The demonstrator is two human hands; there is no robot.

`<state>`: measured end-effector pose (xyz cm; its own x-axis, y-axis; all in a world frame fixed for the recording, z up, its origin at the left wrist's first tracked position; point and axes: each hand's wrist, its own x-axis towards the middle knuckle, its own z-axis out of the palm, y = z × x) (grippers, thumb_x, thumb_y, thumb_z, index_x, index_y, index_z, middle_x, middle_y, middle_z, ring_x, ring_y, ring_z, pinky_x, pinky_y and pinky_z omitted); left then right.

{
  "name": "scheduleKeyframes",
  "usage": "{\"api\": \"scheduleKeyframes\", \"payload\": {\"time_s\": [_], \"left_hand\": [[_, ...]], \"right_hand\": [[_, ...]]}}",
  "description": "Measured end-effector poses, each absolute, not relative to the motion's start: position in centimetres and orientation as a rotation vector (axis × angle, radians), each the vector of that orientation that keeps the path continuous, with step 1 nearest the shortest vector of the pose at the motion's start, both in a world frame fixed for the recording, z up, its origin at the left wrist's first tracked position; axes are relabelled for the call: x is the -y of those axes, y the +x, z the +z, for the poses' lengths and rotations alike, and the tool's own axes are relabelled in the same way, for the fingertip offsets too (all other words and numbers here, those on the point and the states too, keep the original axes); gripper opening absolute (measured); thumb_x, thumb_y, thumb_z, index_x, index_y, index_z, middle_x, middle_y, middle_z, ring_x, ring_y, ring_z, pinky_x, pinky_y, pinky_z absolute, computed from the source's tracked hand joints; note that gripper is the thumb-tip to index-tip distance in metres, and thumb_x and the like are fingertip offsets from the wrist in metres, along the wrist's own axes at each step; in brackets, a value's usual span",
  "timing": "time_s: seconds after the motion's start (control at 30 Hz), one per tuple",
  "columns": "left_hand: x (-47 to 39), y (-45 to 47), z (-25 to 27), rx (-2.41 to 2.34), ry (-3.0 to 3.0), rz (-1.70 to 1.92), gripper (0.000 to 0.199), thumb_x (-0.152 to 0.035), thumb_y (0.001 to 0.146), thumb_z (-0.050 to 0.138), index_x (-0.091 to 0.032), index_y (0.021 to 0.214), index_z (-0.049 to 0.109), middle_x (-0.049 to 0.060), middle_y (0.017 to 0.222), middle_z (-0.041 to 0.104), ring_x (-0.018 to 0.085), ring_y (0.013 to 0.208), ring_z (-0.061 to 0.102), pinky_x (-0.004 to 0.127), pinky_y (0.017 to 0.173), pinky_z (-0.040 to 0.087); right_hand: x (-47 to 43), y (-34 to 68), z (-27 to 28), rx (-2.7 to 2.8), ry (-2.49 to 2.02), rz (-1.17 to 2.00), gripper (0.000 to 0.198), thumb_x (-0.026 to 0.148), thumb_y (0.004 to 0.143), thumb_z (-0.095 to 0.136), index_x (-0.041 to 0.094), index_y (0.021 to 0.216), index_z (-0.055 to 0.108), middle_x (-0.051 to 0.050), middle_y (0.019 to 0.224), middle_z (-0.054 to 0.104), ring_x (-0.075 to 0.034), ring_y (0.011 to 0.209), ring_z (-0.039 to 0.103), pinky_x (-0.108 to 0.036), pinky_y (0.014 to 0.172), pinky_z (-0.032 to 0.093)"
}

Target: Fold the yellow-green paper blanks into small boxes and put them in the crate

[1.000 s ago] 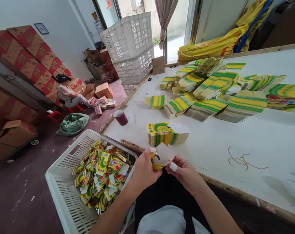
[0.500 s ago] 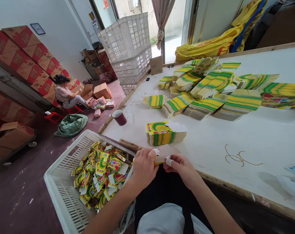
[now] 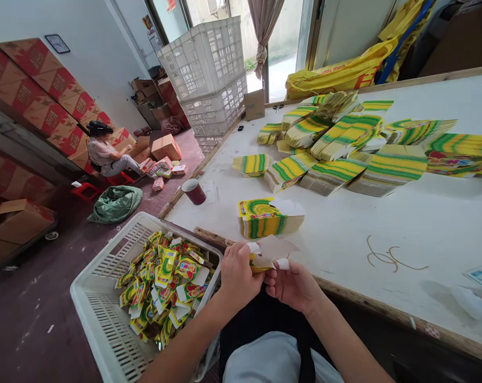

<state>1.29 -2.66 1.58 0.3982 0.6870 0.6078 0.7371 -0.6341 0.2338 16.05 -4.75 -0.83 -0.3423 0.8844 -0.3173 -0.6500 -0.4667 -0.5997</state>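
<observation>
Between my hands is a small carton point(image 3: 268, 259), partly opened out, its pale inner side up and some yellow showing below. My left hand point(image 3: 241, 274) is closed round its left end, with white wrapping on the thumb. With thumb and fingers, my right hand point(image 3: 294, 284) pinches the right end; its thumb is also wrapped in white. Just beyond stands a stack of flat yellow-green cartons point(image 3: 270, 218) on the white table point(image 3: 336, 229). Left of my hands, a white plastic basket point(image 3: 101, 287) holds many folded cartons point(image 3: 169, 287).
More flat carton stacks point(image 3: 336, 173) lie across the table's far side. A maroon mug point(image 3: 194, 192) stands near its left edge, and rubber bands point(image 3: 392, 258) lie to the right. White crates point(image 3: 209, 69) are piled behind. A seated person point(image 3: 105, 151) is at the far left.
My right thumb has shifted slightly right and up along the carton, whose end now looks more opened. My left hand keeps its grip.
</observation>
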Motion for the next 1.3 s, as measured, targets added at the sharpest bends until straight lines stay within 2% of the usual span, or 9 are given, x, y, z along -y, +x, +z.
{"api": "scheduleKeyframes", "payload": {"time_s": [0.17,0.3,0.47,0.67,0.9,1.03,1.1,1.23,1.3], "left_hand": [[2.7,1.1,1.5,1.672,-2.585,-1.17,0.057,-0.017,0.064,0.07,-0.022,0.111,0.039,0.007,0.102,0.061,0.024,0.091,0.063,0.038,0.078,0.052],[2.6,1.0,2.3,1.98,-2.669,-1.333,0.057,-0.026,0.068,0.069,-0.021,0.113,0.034,0.006,0.1,0.06,0.02,0.088,0.064,0.036,0.078,0.052],[2.8,1.3,2.9,1.934,-2.92,-1.248,0.056,-0.027,0.068,0.067,-0.022,0.111,0.031,0.004,0.096,0.058,0.019,0.086,0.061,0.034,0.076,0.051],[2.7,1.2,2.3,2.007,-2.815,-1.03,0.05,-0.028,0.069,0.064,-0.023,0.107,0.032,0.002,0.087,0.059,0.022,0.077,0.063,0.035,0.068,0.05],[3.2,1.4,1.3,1.688,-2.992,-0.791,0.053,-0.016,0.063,0.058,-0.024,0.108,0.033,0.005,0.094,0.059,0.024,0.084,0.063,0.036,0.07,0.05],[2.8,1.3,2.1,1.89,-3.056,-0.739,0.052,-0.019,0.066,0.059,-0.023,0.108,0.03,0.003,0.089,0.059,0.023,0.078,0.062,0.037,0.068,0.05],[2.4,1.3,2.5,1.873,-3.145,-0.697,0.053,-0.018,0.066,0.059,-0.021,0.11,0.031,0.004,0.088,0.059,0.024,0.076,0.062,0.038,0.067,0.051],[2.2,1.3,2.1,1.592,-3.282,-0.673,0.044,-0.013,0.067,0.056,-0.022,0.107,0.039,0.009,0.103,0.057,0.027,0.096,0.061,0.041,0.08,0.053],[2.4,1.2,1.7,1.648,-3.178,-0.743,0.058,-0.014,0.066,0.06,-0.019,0.118,0.034,0.013,0.115,0.051,0.03,0.107,0.057,0.046,0.088,0.051]], "right_hand": [[5.4,15.8,-1.4,0.354,-0.751,2.045,0.035,0.041,0.053,0.087,0.019,0.066,0.063,0.005,0.057,0.059,-0.008,0.052,0.055,-0.021,0.054,0.047],[5.6,16.1,-1.6,0.387,-0.816,1.933,0.04,0.04,0.054,0.089,0.02,0.081,0.069,0.003,0.073,0.066,-0.007,0.061,0.056,-0.018,0.059,0.045],[5.0,15.9,-0.4,0.618,-0.831,1.663,0.038,0.048,0.059,0.084,0.021,0.076,0.065,0.002,0.072,0.064,-0.012,0.069,0.056,-0.024,0.067,0.046],[4.5,15.3,0.9,0.806,-0.95,1.421,0.027,0.041,0.066,0.076,0.023,0.082,0.063,0.0,0.079,0.068,-0.019,0.076,0.061,-0.032,0.075,0.05],[4.1,15.1,0.6,0.927,-1.121,1.4,0.016,0.027,0.066,0.067,0.022,0.081,0.066,-0.002,0.082,0.069,-0.025,0.084,0.061,-0.039,0.082,0.05],[4.7,15.2,0.0,1.051,-0.966,1.4,0.035,0.043,0.078,0.063,0.021,0.105,0.067,-0.007,0.106,0.07,-0.029,0.107,0.06,-0.042,0.096,0.046],[5.4,15.0,-0.2,1.176,-0.981,1.345,0.044,0.04,0.081,0.061,0.022,0.121,0.061,-0.009,0.119,0.067,-0.029,0.119,0.055,-0.044,0.105,0.039],[6.4,14.3,-0.6,1.337,-1.12,1.171,0.049,0.026,0.084,0.056,0.023,0.133,0.054,-0.01,0.13,0.061,-0.029,0.125,0.052,-0.045,0.109,0.037],[6.3,14.3,-1.0,1.324,-1.13,1.106,0.048,0.025,0.085,0.052,0.024,0.133,0.055,-0.009,0.133,0.061,-0.028,0.125,0.053,-0.043,0.108,0.038]]}}
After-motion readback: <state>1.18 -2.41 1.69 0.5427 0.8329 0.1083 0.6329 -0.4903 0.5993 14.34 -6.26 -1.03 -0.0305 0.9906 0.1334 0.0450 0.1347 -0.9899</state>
